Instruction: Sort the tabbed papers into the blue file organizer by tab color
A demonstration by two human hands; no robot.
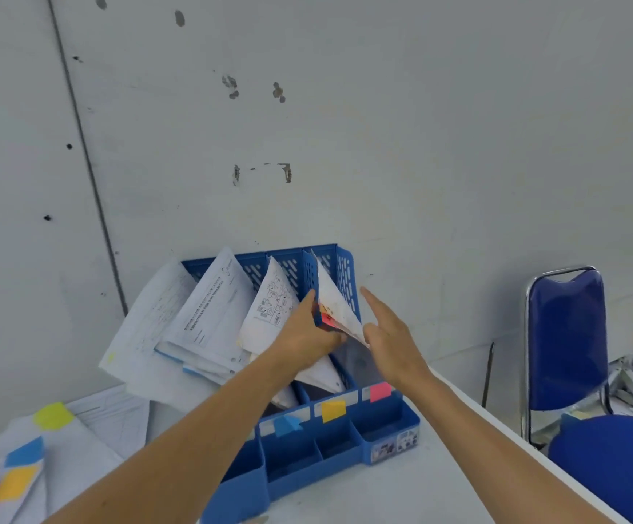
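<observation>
While your left hand (303, 336) curls fingers and thumb round the lower edge of the white paper sheet with a pink tab (335, 300), that sheet stands tilted in the rightmost slot of the blue plastic slotted file organizer (383, 433). That slot's front carries a pink sticky label (380, 391). Your right hand (390, 334) is spread, fingers straight, just beside the sheet's right face; whether it touches cannot be told. The organizer stands on the white table (402, 497), its back at the grey wall (383, 145). Its other slots hold white printed sheets leaning left; a yellow label (333, 410) and a blue label (286, 425) mark two fronts. A pile of white papers with coloured tabs (61, 459) lies at the table's left, well apart from the organizer. A blue padded chair with a metal frame (568, 334) stands to the right.
</observation>
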